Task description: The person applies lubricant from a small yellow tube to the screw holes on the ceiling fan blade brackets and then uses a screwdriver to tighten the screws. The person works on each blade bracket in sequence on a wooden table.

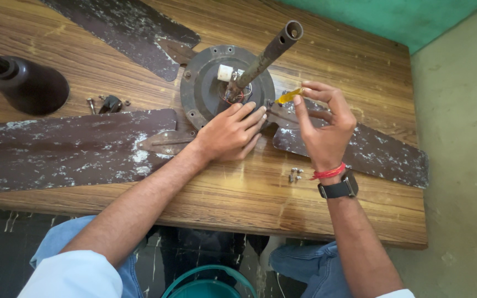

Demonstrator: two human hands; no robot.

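Observation:
A dark round ceiling-fan motor (205, 83) lies on a wooden table (238, 193), its rusty down rod (266, 55) sticking up toward the right. Three worn brown blades spread from it: one at the left (67, 149), one at the back (128, 27), one at the right (371, 152). My left hand (230, 132) rests flat on the motor's near rim, fingers against the blade bracket. My right hand (324, 124) pinches a yellow-handled screwdriver (289, 96) whose tip meets the bracket beside the left fingers.
A dark bell-shaped canopy cover (26, 83) lies at the table's left. Loose screws (106, 103) sit near it, and more screws (295, 175) lie by my right wrist. A teal bucket (211, 284) stands below the table's front edge. Bare floor lies right of the table.

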